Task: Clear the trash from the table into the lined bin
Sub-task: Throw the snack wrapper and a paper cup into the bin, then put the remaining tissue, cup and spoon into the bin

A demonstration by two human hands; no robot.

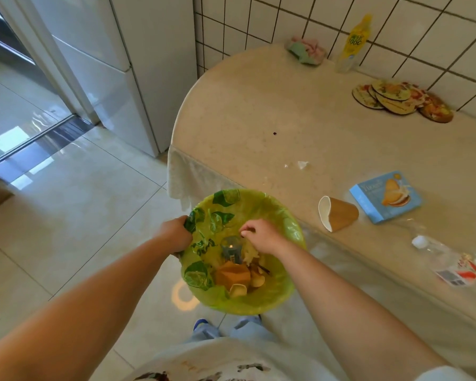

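Left grip (176,235) clutches bin (291,232) rim; right grip (261,236) loosely curled, empty; bottle (353,44) reads "100C".

Coasters (401,100), yellow bottle (355,42), cloth (307,50), fridge (138,64).

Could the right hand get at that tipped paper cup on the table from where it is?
Probably yes. The right hand is over the bin holding nothing, and the cup lies on its side near the table edge just beyond, with bare tabletop between. The left hand grips the bin's rim.
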